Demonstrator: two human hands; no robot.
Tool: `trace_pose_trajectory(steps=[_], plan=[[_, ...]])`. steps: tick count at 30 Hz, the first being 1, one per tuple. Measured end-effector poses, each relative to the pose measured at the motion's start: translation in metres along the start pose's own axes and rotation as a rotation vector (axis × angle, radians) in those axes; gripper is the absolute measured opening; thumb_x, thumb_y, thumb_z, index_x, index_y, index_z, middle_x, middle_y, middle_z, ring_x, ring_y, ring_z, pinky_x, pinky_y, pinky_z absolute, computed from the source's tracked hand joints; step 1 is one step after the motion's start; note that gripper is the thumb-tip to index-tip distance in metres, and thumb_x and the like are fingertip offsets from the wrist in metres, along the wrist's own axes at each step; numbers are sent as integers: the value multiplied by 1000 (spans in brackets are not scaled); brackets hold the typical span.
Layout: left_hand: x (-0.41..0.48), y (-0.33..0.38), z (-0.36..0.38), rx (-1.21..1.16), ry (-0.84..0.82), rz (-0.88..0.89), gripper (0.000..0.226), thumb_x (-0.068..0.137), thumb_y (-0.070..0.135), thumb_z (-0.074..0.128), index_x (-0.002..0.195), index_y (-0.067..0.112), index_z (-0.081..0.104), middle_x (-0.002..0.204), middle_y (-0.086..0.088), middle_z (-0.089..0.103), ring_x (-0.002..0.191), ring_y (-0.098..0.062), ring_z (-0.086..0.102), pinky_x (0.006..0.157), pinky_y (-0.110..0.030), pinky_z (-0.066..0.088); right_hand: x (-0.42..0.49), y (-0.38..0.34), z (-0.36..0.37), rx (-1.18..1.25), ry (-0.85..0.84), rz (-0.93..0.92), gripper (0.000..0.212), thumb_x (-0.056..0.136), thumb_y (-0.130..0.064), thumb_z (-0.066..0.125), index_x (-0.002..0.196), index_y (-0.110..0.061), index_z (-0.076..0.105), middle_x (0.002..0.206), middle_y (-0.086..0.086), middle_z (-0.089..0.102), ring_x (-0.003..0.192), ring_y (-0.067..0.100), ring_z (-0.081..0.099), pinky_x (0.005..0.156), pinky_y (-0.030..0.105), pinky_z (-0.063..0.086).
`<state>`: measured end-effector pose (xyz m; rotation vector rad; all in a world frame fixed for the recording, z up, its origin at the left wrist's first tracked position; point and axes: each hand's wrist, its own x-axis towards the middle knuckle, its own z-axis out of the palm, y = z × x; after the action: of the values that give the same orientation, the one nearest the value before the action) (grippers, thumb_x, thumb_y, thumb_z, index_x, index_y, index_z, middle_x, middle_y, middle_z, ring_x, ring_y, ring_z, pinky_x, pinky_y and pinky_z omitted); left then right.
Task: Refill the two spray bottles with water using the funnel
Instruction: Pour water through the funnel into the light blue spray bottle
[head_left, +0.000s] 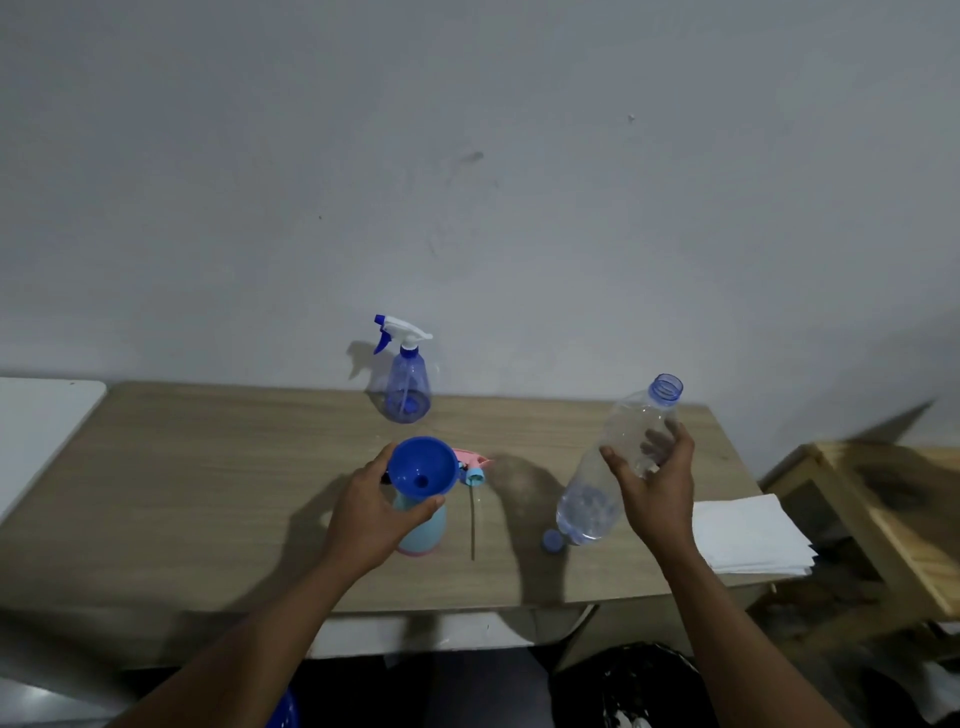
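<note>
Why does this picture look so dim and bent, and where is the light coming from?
Head view: the wide-angle lens bows the table edges. Dim, bluish light falls from the upper right, since the left hand, right hand and purple spray bottle all cast shadows leftward. The wooden rack at right is smeared. No strong glare on the water bottle.

Both bare forearms reach forward over the near edge of the table. The left hand (370, 512) curls its fingers and thumb into a grip near the table's middle. The right hand (655, 491) is raised, fingers wrapped, thumb (615, 461) pointing left.
</note>
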<state>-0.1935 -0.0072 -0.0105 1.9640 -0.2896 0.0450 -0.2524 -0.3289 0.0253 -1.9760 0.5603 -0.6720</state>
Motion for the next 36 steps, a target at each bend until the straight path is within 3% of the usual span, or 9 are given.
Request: trace_pose_trajectory(steps=[4,6,10,13,16,21,27,31,36], plan=[[0,1,0,-5,2,-6,56,65,31,91,112,38,61,98,22,69,95,4,61,73,-6,42,-1,-4,1,8,4,64,100,73,-29,88,150,-21,25,137,2,50,121,19,53,101,41,49],[1,0,1,-9,-2,-3,56,66,34,90,114,36,62,99,21,69,96,2,62,75,-12,45,-12,-10,5,36,141,100,105,67,-28,92,147,-19,26,137,1,43,118,16,48,98,33,46],[1,-5,2,-25,-4,6,55,66,36,89,114,35,62,100,19,70,97,-3,63,78,-20,49,-56,-11,29,58,363,12,57,78,-17,84,120,-10,46,120,13,47,102,26,50,90,45,48],[2,-7,2,-38,-7,23,53,67,35,89,113,35,61,101,17,70,98,-6,64,81,-26,51,-79,-19,53,93,58,-59,15,90,-9,69,91,-19,58,91,3,62,81,24,59,71,36,50],[4,-8,2,-35,-4,24,56,67,37,89,115,35,61,104,17,70,100,-5,64,86,-30,53,-77,-40,78,120,-303,-71,16,95,-9,63,87,-21,70,85,-2,71,77,5,64,67,20,50],[3,-7,1,2,-9,30,59,68,40,87,117,47,54,109,23,66,106,1,60,91,-28,50,-66,-70,110,100,-591,206,21,100,-27,56,87,-22,72,83,-2,73,73,7,63,63,22,50],[-1,-13,-2,26,-46,-64,79,65,42,89,116,73,38,111,44,56,108,12,53,90,-13,42,-67,-73,127,206,-570,431,20,97,-20,62,83,-8,70,76,8,70,63,15,59,59,28,49],[1,-31,0,35,-107,-219,110,60,46,89,151,34,29,130,19,54,119,-3,50,98,-31,46,-68,-71,129,314,-536,488,28,96,-14,63,68,-10,66,64,9,63,56,17,52,56,30,46],[6,-37,8,126,-116,-254,64,71,32,85,128,19,60,125,3,64,115,-16,59,95,-37,50,-62,-65,124,491,-533,622,24,98,-16,60,75,-11,64,63,5,57,54,11,48,58,28,45]])
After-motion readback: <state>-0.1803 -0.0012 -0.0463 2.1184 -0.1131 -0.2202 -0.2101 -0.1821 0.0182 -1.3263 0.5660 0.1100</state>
